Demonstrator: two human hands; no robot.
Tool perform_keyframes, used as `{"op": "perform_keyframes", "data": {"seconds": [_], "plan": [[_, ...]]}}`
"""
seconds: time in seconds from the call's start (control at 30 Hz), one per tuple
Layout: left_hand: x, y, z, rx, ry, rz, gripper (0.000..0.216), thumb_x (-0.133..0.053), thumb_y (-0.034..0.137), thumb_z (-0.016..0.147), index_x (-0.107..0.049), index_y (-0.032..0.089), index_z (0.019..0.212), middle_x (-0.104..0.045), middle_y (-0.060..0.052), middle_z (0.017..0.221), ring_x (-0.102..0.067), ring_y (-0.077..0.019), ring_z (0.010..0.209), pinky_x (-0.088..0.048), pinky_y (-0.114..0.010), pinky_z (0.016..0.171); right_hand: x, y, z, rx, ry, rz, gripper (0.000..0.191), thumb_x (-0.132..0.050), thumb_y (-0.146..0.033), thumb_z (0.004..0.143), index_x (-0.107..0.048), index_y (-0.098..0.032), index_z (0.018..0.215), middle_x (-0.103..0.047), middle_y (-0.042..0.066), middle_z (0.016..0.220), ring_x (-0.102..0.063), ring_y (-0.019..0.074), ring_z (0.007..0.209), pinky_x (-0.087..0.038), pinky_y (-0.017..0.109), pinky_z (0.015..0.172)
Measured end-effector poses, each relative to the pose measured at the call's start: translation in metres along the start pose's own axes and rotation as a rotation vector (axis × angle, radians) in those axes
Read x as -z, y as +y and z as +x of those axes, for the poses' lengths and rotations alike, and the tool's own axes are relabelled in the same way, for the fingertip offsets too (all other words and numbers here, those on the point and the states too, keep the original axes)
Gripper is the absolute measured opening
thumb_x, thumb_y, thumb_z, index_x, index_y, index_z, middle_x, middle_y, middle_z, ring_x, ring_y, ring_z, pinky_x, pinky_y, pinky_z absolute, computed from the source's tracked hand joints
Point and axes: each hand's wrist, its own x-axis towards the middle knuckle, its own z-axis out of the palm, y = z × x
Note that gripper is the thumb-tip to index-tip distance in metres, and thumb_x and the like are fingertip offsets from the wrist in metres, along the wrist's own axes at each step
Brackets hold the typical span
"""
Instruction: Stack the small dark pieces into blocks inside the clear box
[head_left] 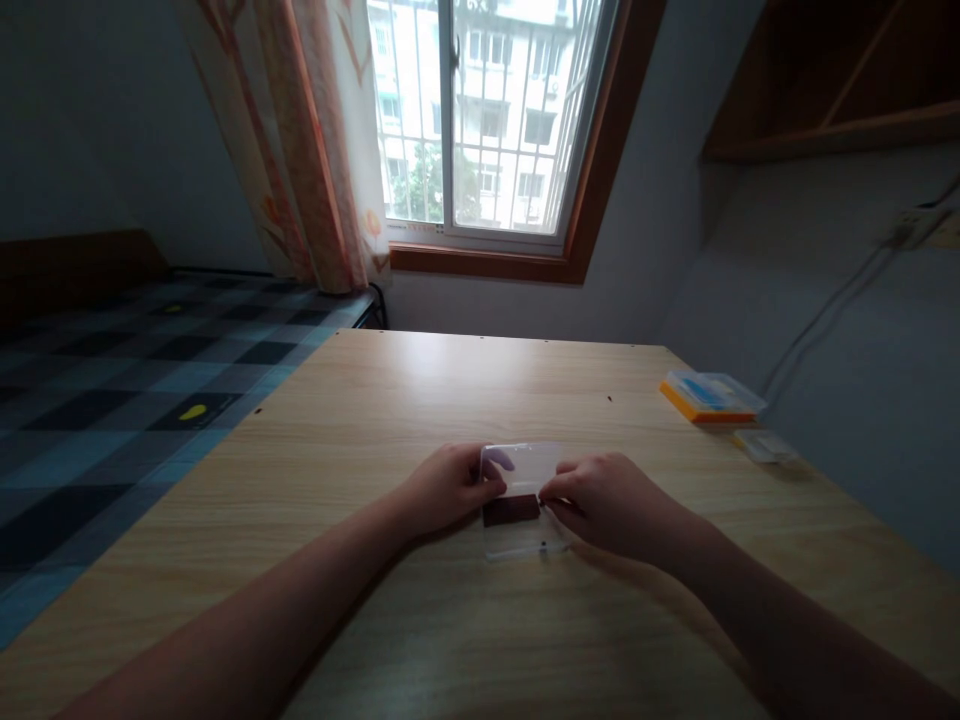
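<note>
A small clear plastic case (534, 470) is at the middle of the table, between my two hands. A dark brown rectangular piece (511, 511) lies across it, and a tiny dark bit (544, 546) shows near its front edge. My left hand (448, 488) grips the case's left side, with the thumb in front and fingers visible through the plastic. On the other side, my right hand (609, 500) has its thumb and forefinger pinched together at the right end of the brown piece. Whatever sits between those fingertips is too small to make out.
At the table's right edge are an orange box with a clear lid (709, 397) and a smaller clear box (765, 446). The wooden table (360, 400) adjoins a bed with a checked cover (165, 400) on the left. A cable (817, 300) runs down the right wall.
</note>
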Motion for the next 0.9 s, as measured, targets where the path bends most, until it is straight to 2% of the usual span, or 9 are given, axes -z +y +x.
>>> {"op": "perform_keyframes", "data": {"seconds": [0.33, 0.53, 0.9], "plan": [[0.001, 0.004, -0.001, 0.002, 0.003, 0.010, 0.017, -0.063, 0.021, 0.081, -0.072, 0.019, 0.095, -0.072, 0.000, 0.076, -0.062, -0.0154, 0.068, -0.044, -0.023, 0.063, -0.004, -0.014, 0.005, -0.163, -0.048, -0.102, 0.023, -0.055, -0.019, 0.085, -0.077, -0.023, 0.083, -0.073, 0.003, 0.083, -0.063, 0.0137, 0.067, -0.029, 0.025, 0.057], [0.000, 0.003, -0.001, 0.011, -0.003, 0.010, 0.018, -0.063, 0.022, 0.081, -0.072, 0.019, 0.095, -0.071, 0.000, 0.076, -0.062, -0.0155, 0.068, -0.044, -0.023, 0.062, -0.007, -0.015, 0.009, -0.197, -0.062, -0.111, 0.024, -0.055, -0.016, 0.083, -0.078, -0.025, 0.087, -0.074, 0.003, 0.086, -0.065, 0.0153, 0.070, -0.030, 0.025, 0.057], [0.001, 0.005, -0.001, -0.005, 0.016, 0.026, 0.016, -0.062, 0.019, 0.080, -0.072, 0.019, 0.093, -0.071, 0.000, 0.075, -0.061, -0.0153, 0.067, -0.043, -0.023, 0.062, -0.011, -0.019, 0.009, -0.250, -0.074, -0.181, 0.019, -0.056, -0.019, 0.084, -0.074, -0.020, 0.077, -0.072, 0.006, 0.080, -0.062, 0.0157, 0.065, -0.030, 0.026, 0.056]]}}
